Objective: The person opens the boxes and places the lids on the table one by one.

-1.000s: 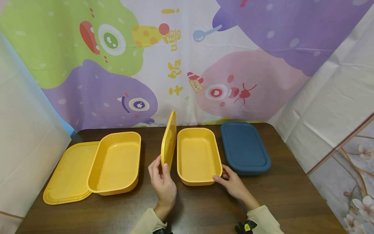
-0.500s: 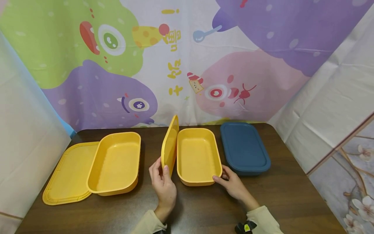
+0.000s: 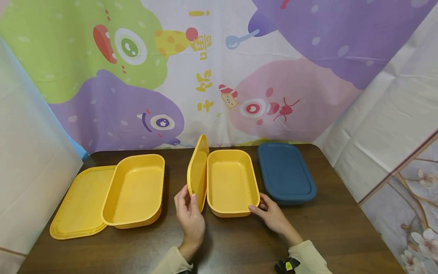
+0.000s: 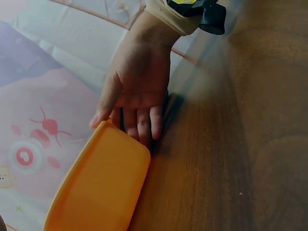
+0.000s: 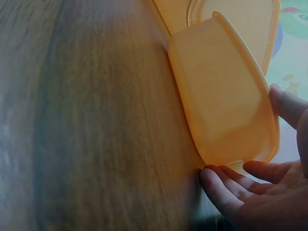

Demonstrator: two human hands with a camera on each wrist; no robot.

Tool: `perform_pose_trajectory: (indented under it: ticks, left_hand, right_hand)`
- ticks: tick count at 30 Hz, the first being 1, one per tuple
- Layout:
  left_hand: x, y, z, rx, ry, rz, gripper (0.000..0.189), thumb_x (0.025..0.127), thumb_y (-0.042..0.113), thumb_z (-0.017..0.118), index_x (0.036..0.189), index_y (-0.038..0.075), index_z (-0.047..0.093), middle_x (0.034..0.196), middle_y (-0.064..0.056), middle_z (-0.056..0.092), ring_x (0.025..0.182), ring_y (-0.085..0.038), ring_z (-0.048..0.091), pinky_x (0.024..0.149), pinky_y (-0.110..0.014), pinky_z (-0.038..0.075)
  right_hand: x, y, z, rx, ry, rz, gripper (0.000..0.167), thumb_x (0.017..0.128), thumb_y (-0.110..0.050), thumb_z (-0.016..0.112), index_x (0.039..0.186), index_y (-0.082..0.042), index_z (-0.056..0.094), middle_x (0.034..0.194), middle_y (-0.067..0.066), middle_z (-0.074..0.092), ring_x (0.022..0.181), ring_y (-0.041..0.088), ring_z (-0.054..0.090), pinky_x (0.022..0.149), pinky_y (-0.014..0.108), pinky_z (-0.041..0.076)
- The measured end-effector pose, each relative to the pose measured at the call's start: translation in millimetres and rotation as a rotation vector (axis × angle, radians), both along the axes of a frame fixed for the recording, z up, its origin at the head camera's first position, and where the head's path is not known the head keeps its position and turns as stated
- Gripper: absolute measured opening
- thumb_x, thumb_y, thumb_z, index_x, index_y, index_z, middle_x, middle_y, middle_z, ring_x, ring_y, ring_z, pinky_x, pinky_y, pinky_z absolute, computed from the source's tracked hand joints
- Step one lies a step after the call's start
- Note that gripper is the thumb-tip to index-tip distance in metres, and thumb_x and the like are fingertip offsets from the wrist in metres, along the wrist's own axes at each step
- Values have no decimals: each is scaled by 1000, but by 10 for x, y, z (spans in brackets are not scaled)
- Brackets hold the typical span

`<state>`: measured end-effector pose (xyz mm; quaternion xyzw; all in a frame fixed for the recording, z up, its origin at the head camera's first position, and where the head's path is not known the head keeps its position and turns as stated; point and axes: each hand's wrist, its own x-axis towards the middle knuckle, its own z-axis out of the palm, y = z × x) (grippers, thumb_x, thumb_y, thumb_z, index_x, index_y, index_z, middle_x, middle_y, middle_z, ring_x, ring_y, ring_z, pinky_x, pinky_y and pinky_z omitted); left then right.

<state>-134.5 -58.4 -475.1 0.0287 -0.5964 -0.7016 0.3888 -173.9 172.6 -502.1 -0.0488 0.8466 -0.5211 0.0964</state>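
Observation:
My left hand (image 3: 191, 224) pinches the near end of a yellow lid (image 3: 197, 173), thumb on one face and fingers behind the other. The lid stands on its long edge, tilted, alongside the left wall of a yellow food container (image 3: 232, 182) with no lid on it. At that container's near right corner, my right hand (image 3: 273, 215) grips the rim with the thumb on top. From the right wrist view, the thumb meets the container (image 5: 221, 96) at its rim, fingertips lie low against its end wall, and the lid (image 5: 245, 21) rises behind.
On the left a second yellow container (image 3: 137, 192) lies partly over a flat yellow lid (image 3: 82, 203). A dark blue container with its lid on (image 3: 287, 171) stands to the right. Behind the brown table (image 3: 246, 247) hangs a printed cloth (image 3: 212, 125), with pale cloth at both sides.
The lid in my left hand has come down toward the table and closer to the middle container's left wall, and shows more of its face. My right hand stays put.

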Motion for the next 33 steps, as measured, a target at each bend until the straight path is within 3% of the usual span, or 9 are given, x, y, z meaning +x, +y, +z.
perform_pose_trajectory:
  ticks: [10,18,24,33]
  left_hand:
    - [56,-77,-41,-42,-2,-44,32,94,-9,52,125,-15,51,110,1,51,100,-7,54,84,-12,49]
    - [107,-151,-56,-31,-30,-63,34,92,-10,55,126,-14,51,107,2,53,97,-5,55,81,-13,50]
    - [126,-193,-104,-79,-23,-58,34,89,-12,56,123,-15,51,105,-5,54,95,-6,56,77,-11,50]
    - [153,-236,-119,-76,-38,-65,36,87,-15,56,123,-17,49,104,-11,54,95,-4,56,75,-10,52]
  right_hand:
    - [5,-8,0,8,16,-10,62,91,-26,69,142,0,45,124,17,64,110,27,63,86,30,52]
    - [-2,-9,-12,6,-1,-20,63,90,-27,70,142,-2,45,124,15,65,109,25,63,87,31,51]
    - [0,-6,-11,11,1,-21,62,90,-27,69,142,-1,45,123,15,65,109,25,63,87,31,52]
    - [21,-6,15,-9,13,-14,61,91,-23,69,141,0,45,124,17,65,110,27,63,86,31,52]
